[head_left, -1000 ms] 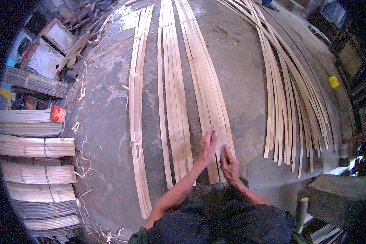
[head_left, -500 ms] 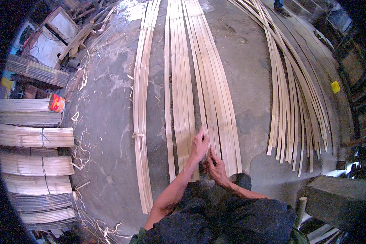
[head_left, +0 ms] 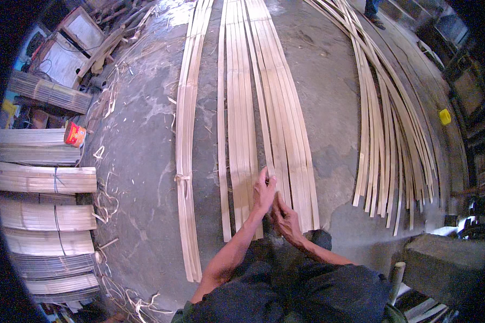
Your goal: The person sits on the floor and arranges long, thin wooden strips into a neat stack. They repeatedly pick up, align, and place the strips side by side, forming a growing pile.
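On the concrete floor (head_left: 145, 177), right in front of the person's knees, both hands are working the near ends of the long bamboo strips (head_left: 264, 107) lying side by side. The left hand (head_left: 264, 189) is pinching one strip, fingers closed on it. The right hand (head_left: 285, 218) is sitting just beside it, touching it, fingers curled onto the same strip end. A tied bundle of strips (head_left: 187, 134) is lying to the left, a fanned pile of strips (head_left: 388, 140) well apart to the right. Stacked bundles (head_left: 43, 180) and a red can (head_left: 74, 134) are sitting at the far left.
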Demonstrator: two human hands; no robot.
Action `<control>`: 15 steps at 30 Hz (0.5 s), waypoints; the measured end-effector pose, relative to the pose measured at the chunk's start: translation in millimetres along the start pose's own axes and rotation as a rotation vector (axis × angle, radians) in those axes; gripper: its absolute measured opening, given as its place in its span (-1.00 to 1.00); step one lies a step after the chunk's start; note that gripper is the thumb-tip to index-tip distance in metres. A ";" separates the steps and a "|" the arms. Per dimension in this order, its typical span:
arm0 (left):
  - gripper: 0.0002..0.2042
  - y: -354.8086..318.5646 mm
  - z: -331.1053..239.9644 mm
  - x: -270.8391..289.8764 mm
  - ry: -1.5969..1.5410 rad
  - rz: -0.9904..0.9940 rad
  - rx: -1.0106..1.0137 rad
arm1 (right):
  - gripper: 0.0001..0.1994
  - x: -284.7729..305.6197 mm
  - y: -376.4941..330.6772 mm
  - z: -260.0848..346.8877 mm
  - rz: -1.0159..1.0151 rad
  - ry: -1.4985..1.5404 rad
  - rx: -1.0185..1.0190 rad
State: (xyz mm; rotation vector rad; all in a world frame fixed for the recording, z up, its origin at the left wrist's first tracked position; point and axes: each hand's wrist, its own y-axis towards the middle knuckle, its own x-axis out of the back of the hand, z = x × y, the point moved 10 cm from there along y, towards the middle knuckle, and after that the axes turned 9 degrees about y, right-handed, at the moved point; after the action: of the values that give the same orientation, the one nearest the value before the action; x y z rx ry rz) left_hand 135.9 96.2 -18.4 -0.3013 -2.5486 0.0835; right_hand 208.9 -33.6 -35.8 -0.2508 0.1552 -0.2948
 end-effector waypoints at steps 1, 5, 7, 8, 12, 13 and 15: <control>-0.47 1.4 6.0 0.1 0.023 -0.017 0.029 | -0.50 -2.7 1.3 0.6 0.008 0.019 0.007; -0.51 0.9 10.8 1.0 0.090 0.013 0.012 | -0.48 -10.9 0.6 0.2 0.041 0.047 -0.002; -0.53 -5.8 16.3 -1.4 0.009 0.069 0.042 | -0.46 -14.4 -8.9 9.3 0.060 0.010 0.048; -0.53 -8.1 21.8 -0.8 0.004 0.057 0.060 | -0.46 -16.7 -13.0 12.7 0.069 -0.024 0.071; -0.56 -18.0 12.1 7.0 -0.079 0.091 0.200 | -0.45 -15.5 -23.6 26.2 0.106 -0.233 0.196; -0.57 -21.8 4.1 12.4 -0.120 0.115 0.252 | -0.45 -18.9 -24.1 32.2 0.124 -0.272 0.238; -0.58 -26.1 -15.3 39.7 -0.057 -0.136 0.093 | -0.47 -24.3 -26.8 37.2 0.149 -0.299 0.127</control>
State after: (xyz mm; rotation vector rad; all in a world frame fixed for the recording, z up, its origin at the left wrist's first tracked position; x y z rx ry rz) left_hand 106.8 79.9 18.8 -0.0908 -2.6044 0.1600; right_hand 185.7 -42.8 9.8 -0.1537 -0.1401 -0.1162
